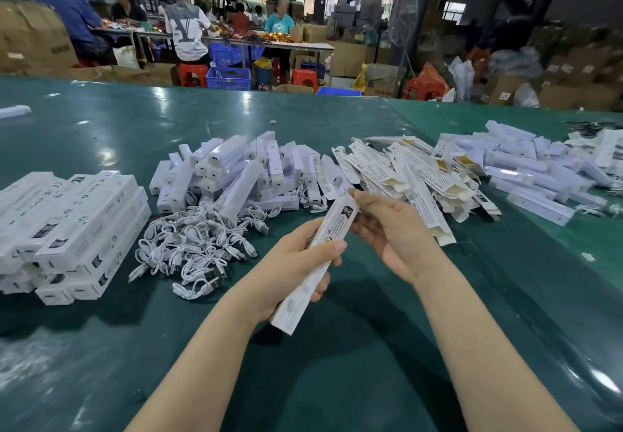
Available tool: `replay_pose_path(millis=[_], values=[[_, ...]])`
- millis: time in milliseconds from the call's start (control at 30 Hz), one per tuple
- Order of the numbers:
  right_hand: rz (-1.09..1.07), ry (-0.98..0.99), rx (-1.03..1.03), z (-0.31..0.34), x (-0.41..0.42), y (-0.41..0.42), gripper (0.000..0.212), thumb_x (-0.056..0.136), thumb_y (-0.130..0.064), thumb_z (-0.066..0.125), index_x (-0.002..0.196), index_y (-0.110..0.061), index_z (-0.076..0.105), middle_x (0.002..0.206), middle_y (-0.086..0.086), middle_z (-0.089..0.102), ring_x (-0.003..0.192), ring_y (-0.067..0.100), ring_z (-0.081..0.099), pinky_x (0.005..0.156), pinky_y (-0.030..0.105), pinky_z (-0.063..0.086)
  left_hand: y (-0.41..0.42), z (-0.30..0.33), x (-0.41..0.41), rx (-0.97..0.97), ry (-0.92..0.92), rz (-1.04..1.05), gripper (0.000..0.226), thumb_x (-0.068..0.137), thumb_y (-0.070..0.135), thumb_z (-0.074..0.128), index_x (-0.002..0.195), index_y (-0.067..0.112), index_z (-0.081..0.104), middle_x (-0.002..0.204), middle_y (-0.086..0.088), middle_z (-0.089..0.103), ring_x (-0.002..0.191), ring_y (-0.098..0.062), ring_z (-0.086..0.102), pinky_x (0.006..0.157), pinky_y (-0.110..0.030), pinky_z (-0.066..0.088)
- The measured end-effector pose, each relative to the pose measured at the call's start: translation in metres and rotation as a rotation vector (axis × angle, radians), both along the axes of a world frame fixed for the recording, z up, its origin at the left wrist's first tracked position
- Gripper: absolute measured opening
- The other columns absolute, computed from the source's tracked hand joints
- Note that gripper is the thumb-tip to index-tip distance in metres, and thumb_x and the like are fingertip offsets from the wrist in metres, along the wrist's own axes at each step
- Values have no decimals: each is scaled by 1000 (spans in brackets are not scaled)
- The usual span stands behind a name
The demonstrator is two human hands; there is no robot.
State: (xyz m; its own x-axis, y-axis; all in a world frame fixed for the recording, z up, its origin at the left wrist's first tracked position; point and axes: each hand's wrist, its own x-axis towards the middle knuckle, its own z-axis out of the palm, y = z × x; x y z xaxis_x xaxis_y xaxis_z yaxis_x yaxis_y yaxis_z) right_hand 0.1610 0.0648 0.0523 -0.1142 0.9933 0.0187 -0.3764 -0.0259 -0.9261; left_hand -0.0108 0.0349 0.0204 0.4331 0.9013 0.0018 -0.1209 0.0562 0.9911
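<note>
A long narrow white carton [332,229] with black print is held slantwise above the green table [337,381]. My left hand [290,266] grips its lower half, thumb across the top face. My right hand [387,229] has its fingers curled round the carton's upper end, fingertips at the end flap. Whether that end is closed is hidden by the fingers.
Stacked closed cartons [67,229] lie at the left. White bar-shaped devices [236,172] are heaped ahead, with coiled white USB cables [192,249] in front. Flat unfolded cartons [404,175] and more devices [526,168] spread to the right. Several people work at far tables [303,45].
</note>
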Motion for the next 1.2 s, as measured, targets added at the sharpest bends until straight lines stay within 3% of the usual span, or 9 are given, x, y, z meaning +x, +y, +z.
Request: replay_pose_path(millis=[67,200,400,467,600,767,933,1100,1200], values=[[49,-58,68,7,6,-3,12,81,-12,67,77,-11,78,86,4,76,73,10,67,62,20,55,-1,2,-3,13,-27,-43,36,85,32,68,121,34,64,82,-2,63,48,-14,49,43,-23,42],[76,-124,221,10,12,-8,12,73,-18,70,79,-14,80,83,4,75,73,10,68,60,18,52,-3,3,-5,45,-45,-72,33,86,30,68,118,35,67,82,-3,65,45,-14,49,42,-22,42],[-92,-254,423,2,-4,-11,11,74,-15,73,74,-26,77,91,-12,72,82,5,67,74,18,53,-3,5,-5,107,-34,23,30,86,32,66,116,34,67,81,-4,65,43,-15,48,41,-24,42],[-115,-236,441,0,-6,-12,21,77,-6,72,73,-27,76,89,-14,71,84,2,66,76,16,52,-3,4,-5,126,-18,39,29,86,32,66,115,35,68,81,-4,66,43,-15,49,42,-24,43],[-58,-207,448,5,-4,-13,14,73,-16,75,71,-30,76,88,-15,71,85,2,66,75,16,51,-4,5,-6,144,4,39,36,84,36,69,120,38,66,82,-3,68,45,-15,51,43,-23,44],[61,-102,259,10,2,-10,2,71,-20,75,69,-21,75,76,0,72,66,9,64,56,19,49,-6,7,-7,151,39,-38,40,78,43,71,117,43,66,82,-2,68,47,-15,52,44,-23,44],[137,-283,322,14,21,-12,13,72,-19,72,82,-17,80,92,0,74,77,12,67,55,20,51,-7,7,-10,96,105,-78,35,82,40,70,116,41,66,84,-4,69,47,-15,51,44,-23,42],[72,-349,383,11,21,-11,9,76,-11,69,79,-14,77,79,3,72,67,15,63,58,20,50,-8,9,-10,62,113,-101,32,86,35,67,117,39,66,86,-6,69,46,-15,49,42,-23,41],[39,-387,421,9,19,-12,8,77,-17,69,80,-18,77,85,-3,73,73,9,64,62,17,50,-8,10,-10,52,83,-104,32,86,35,66,119,37,66,88,-7,70,45,-15,49,41,-23,41]])
